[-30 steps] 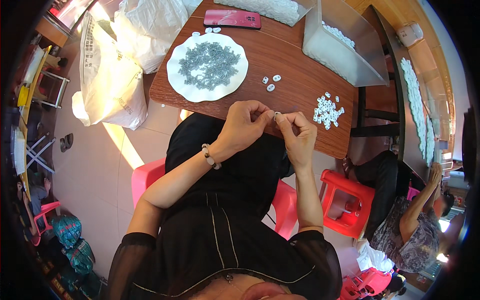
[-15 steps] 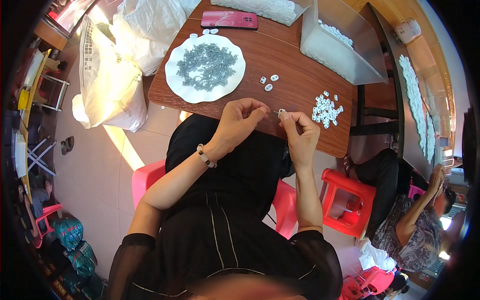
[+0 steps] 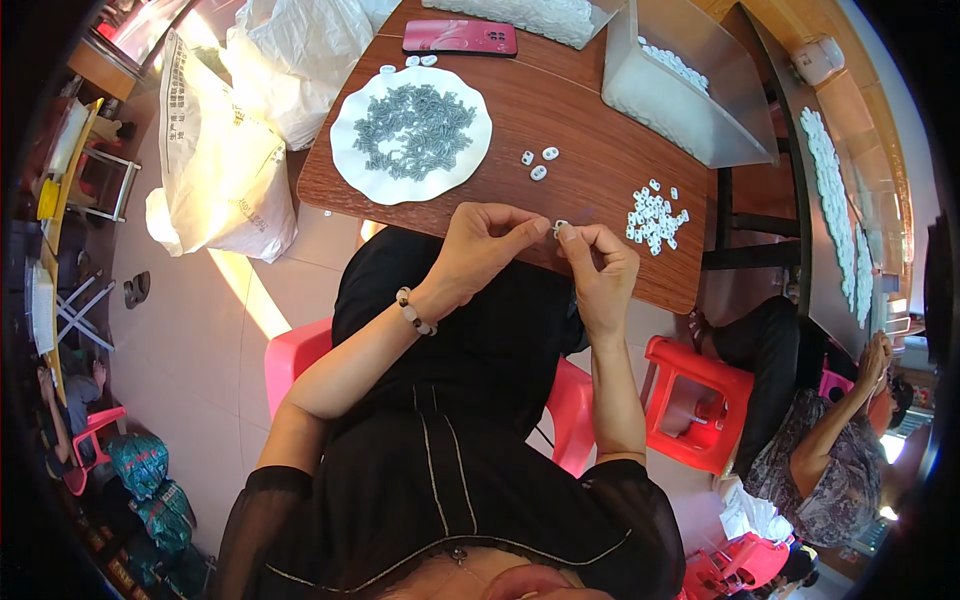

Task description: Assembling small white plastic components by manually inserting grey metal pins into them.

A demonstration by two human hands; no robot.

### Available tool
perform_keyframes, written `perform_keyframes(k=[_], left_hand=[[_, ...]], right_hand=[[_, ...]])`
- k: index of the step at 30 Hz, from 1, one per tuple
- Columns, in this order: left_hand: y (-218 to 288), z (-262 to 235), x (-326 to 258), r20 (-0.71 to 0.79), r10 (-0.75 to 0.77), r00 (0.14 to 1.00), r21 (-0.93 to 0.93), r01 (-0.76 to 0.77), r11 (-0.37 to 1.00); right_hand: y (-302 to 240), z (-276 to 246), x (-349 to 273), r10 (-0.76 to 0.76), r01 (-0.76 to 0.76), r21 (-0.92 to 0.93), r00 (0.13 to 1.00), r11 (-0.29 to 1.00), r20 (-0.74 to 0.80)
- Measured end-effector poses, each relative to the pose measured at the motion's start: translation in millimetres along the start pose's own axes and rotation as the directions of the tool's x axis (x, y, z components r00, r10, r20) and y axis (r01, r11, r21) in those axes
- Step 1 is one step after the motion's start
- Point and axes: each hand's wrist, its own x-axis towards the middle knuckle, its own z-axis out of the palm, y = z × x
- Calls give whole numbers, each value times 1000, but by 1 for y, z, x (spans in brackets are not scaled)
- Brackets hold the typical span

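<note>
My left hand (image 3: pixel 488 250) is pinched closed, its thumb and index fingertips meeting my right hand's at the table edge. What it grips is hidden by the fingertips. Between the thumb and fingers of my right hand (image 3: pixel 603 262) is a small white plastic piece (image 3: pixel 561 225), its end just showing. Left of the hands, a white scalloped plate (image 3: pixel 345 150) holds a heap of small thin grey metal pieces (image 3: pixel 440 118). On the right lies a pile of small white two-holed pieces (image 3: pixel 652 222). A few more oval white pieces (image 3: pixel 538 173) lie beyond my fingers.
A pink phone (image 3: pixel 460 39) lies at the table's far side. An open bin (image 3: pixel 660 105) of white pieces stands far right. Sacks (image 3: pixel 225 180) stand left of the table (image 3: pixel 560 100). A red stool (image 3: pixel 697 405) and a seated person (image 3: pixel 820 450) are at the right.
My left fingertips have moved slightly right, closing the small gap to the white piece in my right hand. A thin metal bit visible between the hands before is now hidden.
</note>
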Motion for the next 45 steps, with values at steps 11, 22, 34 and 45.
perform_keyframes(k=[11, 22, 34, 45], left_hand=[[0, -1, -2, 25, -109, 994, -187, 111, 976], [-2, -1, -2, 47, -138, 989, -222, 145, 964], [2, -5, 10, -35, -38, 999, -13, 37, 999], [14, 2, 79, 158, 472, 867, 846, -365, 388]], right_hand=[[3, 5, -1, -21, 22, -26, 1000, 999, 17], [5, 4, -1, 14, -14, -4, 1000, 1000, 9], [-4, -7, 2, 10, -12, -64, 1000, 998, -25], [-2, -20, -5, 27, -27, -7, 999, 1000, -47]])
